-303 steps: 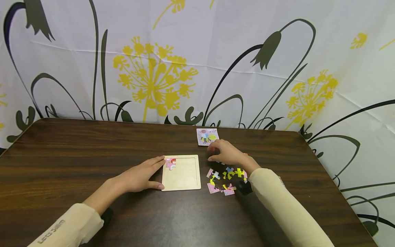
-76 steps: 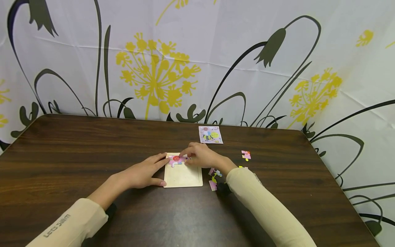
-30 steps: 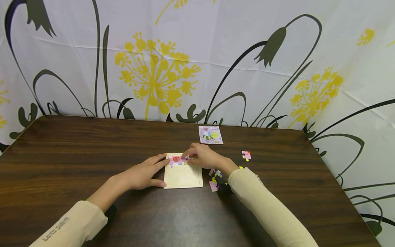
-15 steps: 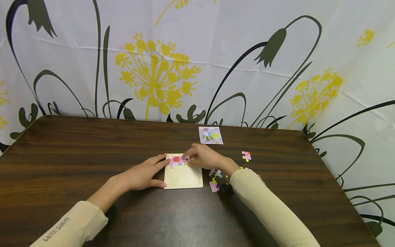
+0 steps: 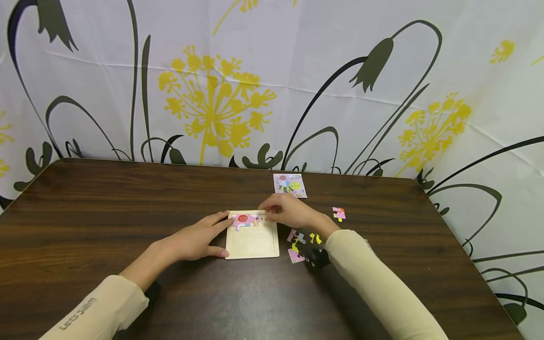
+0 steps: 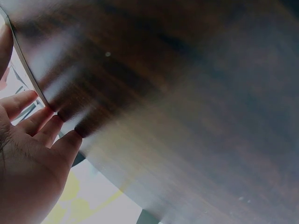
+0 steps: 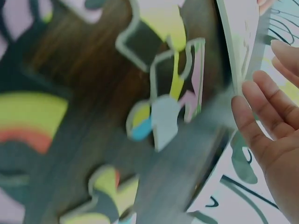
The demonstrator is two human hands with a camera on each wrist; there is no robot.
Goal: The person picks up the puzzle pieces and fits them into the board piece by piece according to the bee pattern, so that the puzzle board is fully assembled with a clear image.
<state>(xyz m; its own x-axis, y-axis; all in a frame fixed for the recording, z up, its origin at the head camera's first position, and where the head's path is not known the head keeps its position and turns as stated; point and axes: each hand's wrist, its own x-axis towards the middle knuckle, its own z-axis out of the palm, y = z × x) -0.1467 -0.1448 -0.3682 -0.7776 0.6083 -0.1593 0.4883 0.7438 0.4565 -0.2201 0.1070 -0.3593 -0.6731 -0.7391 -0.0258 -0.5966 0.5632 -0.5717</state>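
One white backdrop [image 5: 323,56], printed with yellow blooms and dark stems, spans the space behind your dark wood-grained bench [image 5: 127,198]. Two cream sleeves [image 5: 374,283] cover your forearms, the left one lettered. Your left hand [image 5: 191,240] has its grip spread, fingers and thumb lying along the left edge of the wooden tray [image 5: 252,246]. Your right hand [image 5: 295,210] is at the tray's top right corner, its grip parted, with index finger and thumb apart; you cannot tell whether they touch the wood. Beyond the tray, near the backdrop, lies a square picture card [image 5: 289,184] showing a bee. Inside the tray, along its top edge, you have a row of joined pieces [image 5: 250,220] with a red disc on it. Right of the tray lie loose pieces [image 5: 295,256], some overlapping in your view, and a pink piece [image 5: 338,212] sits apart, farther right.
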